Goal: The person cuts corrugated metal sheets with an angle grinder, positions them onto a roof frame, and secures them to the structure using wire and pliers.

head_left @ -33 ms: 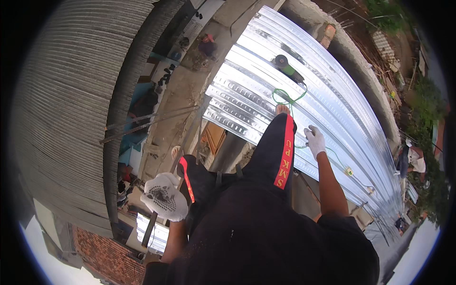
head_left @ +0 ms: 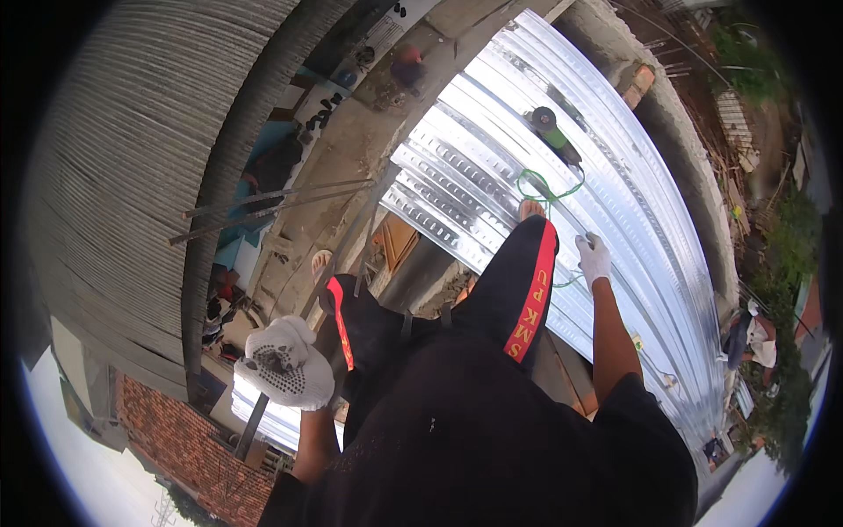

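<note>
My left hand (head_left: 290,364), in a white glove with dark grip dots, is closed around a long dark metal bar (head_left: 253,426) at lower left. The bar runs up past my left leg. At right, my right hand (head_left: 594,258), also gloved in white, hovers over shiny corrugated metal decking (head_left: 650,255). Its fingers are bent and a little apart, with nothing visible in them. A green angle grinder (head_left: 551,130) with a dark disc lies on the decking beyond it, its green cord (head_left: 536,184) looped near my bare right foot (head_left: 531,209).
A grey corrugated roof (head_left: 132,176) fills the left. Two thin bars (head_left: 272,206) stick out over a drop. An opening (head_left: 421,272) lies between my legs. A concrete ledge (head_left: 667,132) with a brick (head_left: 639,86) borders the decking. A blurred person (head_left: 406,68) is below, far left of centre.
The view has shifted, moving the decking and grinder slightly right in the picture. My left hand stays on the bar; my right hand's fingers have drawn closer together.
</note>
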The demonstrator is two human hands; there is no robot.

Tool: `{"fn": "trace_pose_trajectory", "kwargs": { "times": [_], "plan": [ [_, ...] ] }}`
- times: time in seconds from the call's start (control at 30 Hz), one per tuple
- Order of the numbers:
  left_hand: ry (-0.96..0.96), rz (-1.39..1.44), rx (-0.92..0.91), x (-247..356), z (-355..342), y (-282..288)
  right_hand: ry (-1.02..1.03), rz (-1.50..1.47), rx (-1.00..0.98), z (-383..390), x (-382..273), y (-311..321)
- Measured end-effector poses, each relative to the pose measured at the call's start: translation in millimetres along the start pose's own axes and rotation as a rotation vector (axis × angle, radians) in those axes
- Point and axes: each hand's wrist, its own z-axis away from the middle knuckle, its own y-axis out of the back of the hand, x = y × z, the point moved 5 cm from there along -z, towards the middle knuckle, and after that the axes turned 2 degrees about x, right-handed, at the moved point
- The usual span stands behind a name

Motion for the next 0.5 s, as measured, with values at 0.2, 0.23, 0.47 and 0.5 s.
{"fn": "trace_pose_trajectory", "kwargs": {
  "times": [0.2,0.23,0.47,0.5],
  "plan": [
    [-0.102,0.187,-0.066,6.2,-2.9,-19.7,0.2,0.435,-0.025,-219.8,-43.3,-38.6],
    [-0.167,0.145,-0.054,4.3,-6.2,-20.1,0.237,0.493,-0.008,-247.7,-53.6,-42.8],
    [-0.231,0.167,-0.043,14.3,6.1,0.5,0.404,0.716,0.02,-387.9,-68.0,-127.3],
    [-0.205,0.178,-0.061,16.7,11.8,11.9,0.437,0.741,0.023,-400.1,-65.4,-142.5]
  ]
}}
